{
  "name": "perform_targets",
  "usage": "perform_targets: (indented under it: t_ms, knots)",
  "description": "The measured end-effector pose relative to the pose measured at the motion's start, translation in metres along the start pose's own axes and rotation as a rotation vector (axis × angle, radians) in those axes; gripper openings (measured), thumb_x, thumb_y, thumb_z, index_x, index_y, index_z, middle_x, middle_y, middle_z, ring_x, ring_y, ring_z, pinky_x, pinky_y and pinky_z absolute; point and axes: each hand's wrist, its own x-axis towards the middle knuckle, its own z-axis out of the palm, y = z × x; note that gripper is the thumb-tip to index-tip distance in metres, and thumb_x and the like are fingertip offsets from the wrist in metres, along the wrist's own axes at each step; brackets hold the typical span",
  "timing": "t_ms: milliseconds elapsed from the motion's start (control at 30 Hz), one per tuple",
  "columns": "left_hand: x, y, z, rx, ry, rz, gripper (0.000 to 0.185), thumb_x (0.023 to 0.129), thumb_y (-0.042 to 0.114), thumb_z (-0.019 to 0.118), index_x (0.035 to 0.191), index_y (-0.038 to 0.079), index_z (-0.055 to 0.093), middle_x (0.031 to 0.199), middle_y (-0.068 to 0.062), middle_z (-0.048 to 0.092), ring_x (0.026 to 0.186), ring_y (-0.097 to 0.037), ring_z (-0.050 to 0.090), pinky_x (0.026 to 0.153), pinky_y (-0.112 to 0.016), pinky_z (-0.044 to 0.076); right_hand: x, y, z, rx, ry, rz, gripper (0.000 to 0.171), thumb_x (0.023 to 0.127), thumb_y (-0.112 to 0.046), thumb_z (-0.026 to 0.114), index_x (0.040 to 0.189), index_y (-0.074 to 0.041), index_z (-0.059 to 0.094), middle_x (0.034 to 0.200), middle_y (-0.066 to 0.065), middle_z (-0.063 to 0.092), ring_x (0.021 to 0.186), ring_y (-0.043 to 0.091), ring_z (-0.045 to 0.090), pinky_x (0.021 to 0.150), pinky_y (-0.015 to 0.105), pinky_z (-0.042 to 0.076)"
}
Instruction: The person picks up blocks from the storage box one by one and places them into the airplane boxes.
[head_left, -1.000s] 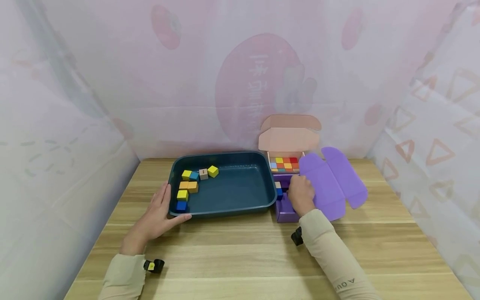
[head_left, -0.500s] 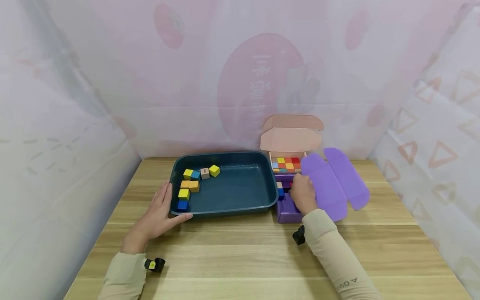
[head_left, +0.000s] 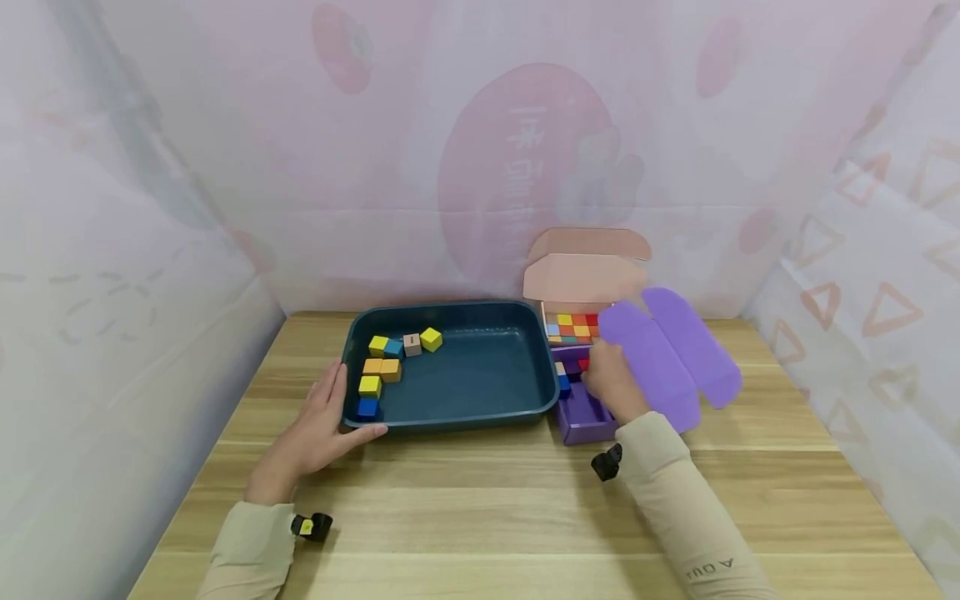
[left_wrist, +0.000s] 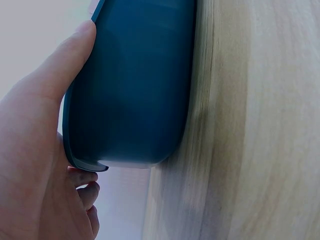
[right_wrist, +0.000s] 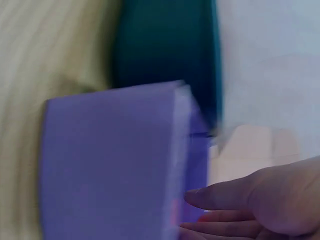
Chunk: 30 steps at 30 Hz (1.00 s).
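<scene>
Eight cubes (head_left: pixel 389 369) in tray (head_left: pixel 480 417), pink box (head_left: pixel 577 287) behind.

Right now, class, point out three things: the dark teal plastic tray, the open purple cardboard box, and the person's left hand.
dark teal plastic tray (head_left: pixel 480 379), head view, bare floor.
open purple cardboard box (head_left: pixel 581 429), head view, front wall.
left hand (head_left: pixel 315 429), head view, back of the hand.
</scene>
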Motion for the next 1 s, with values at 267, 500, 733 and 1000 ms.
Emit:
perform_targets:
  t_ms: [267,500,733,1000]
  knots:
    - [0.001,0.000,-0.001,0.007,0.005,-0.010,0.131,0.089,0.078,0.065,0.169,0.006,-0.010,0.178,-0.016,-0.015,0.163,-0.051,0.002,0.126,-0.076,0.015,-0.003,-0.037,-0.027,0.035,-0.009,-0.133,0.024,0.094,-0.008,0.077,0.111,0.009,0.075,0.106,0.025,0.078,0.083,0.032,0.071,0.080,0.046,0.067]
    - [0.000,-0.001,-0.001,0.013,0.002,-0.012,0.131,0.089,0.079,0.064,0.169,0.005,-0.009,0.178,-0.017,-0.015,0.163,-0.050,0.002,0.126,-0.076,0.015,-0.004,-0.074,-0.017,0.074,-0.136,-0.317,0.039,0.096,-0.013,0.078,0.130,0.004,0.071,0.123,0.021,0.076,0.109,0.031,0.074,0.097,0.044,0.064]
    - [-0.001,-0.001,0.000,0.004,0.002,-0.013,0.131,0.089,0.078,0.064,0.169,0.006,-0.009,0.178,-0.017,-0.015,0.163,-0.051,0.002,0.126,-0.076,0.014,-0.007,-0.118,0.010,0.088,-0.230,-0.468,0.041,0.097,-0.019,0.079,0.132,-0.001,0.071,0.128,0.018,0.075,0.114,0.028,0.073,0.103,0.043,0.061]
    - [0.001,0.001,-0.001,0.003,0.008,-0.012,0.131,0.089,0.079,0.065,0.169,0.006,-0.008,0.178,-0.020,-0.010,0.162,-0.052,0.004,0.125,-0.077,0.016,-0.011,-0.164,0.035,0.121,-0.341,-0.546,0.043,0.098,-0.019,0.077,0.138,-0.004,0.068,0.135,0.014,0.072,0.121,0.023,0.071,0.104,0.036,0.061]
